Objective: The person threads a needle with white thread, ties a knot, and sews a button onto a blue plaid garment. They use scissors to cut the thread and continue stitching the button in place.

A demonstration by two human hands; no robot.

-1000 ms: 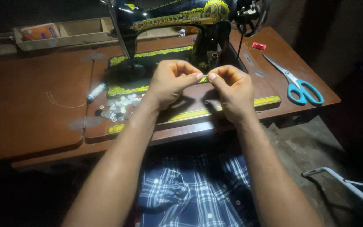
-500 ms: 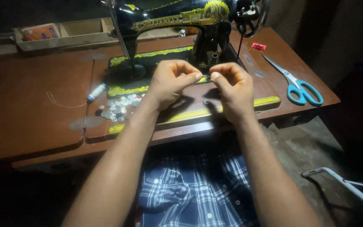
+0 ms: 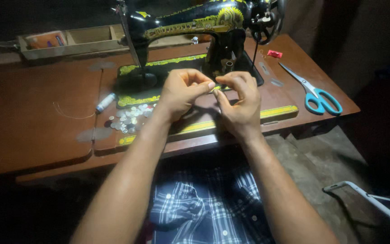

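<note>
- Hands meet in the head view, the only one: left hand (image 3: 181, 92) and right hand (image 3: 239, 101) are raised over the counter (image 3: 32, 122), fingertips almost touching.
- Left grip: thumb and forefinger pressed together on something tiny at the point where the two hands meet. It is too small to name; a needle or thread end would fit, as a judgement.
- Right grip: fingers curled, thumb and forefinger pinched just beside the left grip. I cannot tell whether they hold the same small thing or a second one.
- Just beyond the grips stands the black sewing machine (image 3: 190, 22) on its yellow-trimmed base.
- Left of the left grip lies a heap of buttons (image 3: 129, 118); further left, a thread spool (image 3: 105, 102) with a loose strand trailing away.
- Well to the right of the right grip lie scissors (image 3: 314, 92) with blue handles, untouched.
- Below the grips, on the lap, rests a checked shirt (image 3: 204, 208).
- Progress, as a judgement: fine finger work is under way. No button is picked out and the shirt is not in hand, so any sewing on it is still left.
</note>
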